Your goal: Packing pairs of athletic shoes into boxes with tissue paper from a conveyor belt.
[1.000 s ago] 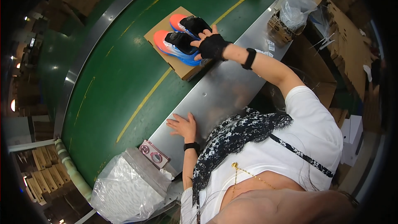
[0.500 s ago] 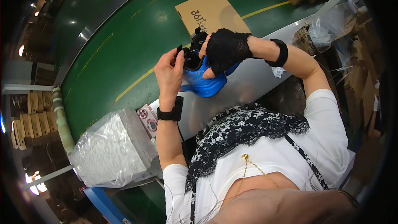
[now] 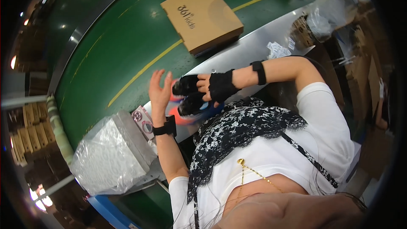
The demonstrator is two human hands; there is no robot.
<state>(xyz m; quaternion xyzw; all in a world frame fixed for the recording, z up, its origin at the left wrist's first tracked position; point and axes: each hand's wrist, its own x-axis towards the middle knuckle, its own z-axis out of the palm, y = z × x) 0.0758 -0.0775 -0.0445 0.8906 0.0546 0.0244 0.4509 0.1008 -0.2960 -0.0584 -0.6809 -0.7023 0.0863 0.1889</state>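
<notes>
A pair of shoes [image 3: 191,99] is held by the gloved right hand [image 3: 218,87]; the left hand [image 3: 160,92] is spread wide beside them.

Green conveyor belt [image 3: 127,46], steel bench edge [image 3: 254,46], stacked cartons [image 3: 25,131]

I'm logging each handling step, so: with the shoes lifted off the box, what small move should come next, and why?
Probably bring the open left hand back onto the pair of shoes. Only the gloved right hand grips them, both at once, held above the metal table edge, while the left hand's fingers are spread just beside them. A second grip would likely steady the pair.
</notes>
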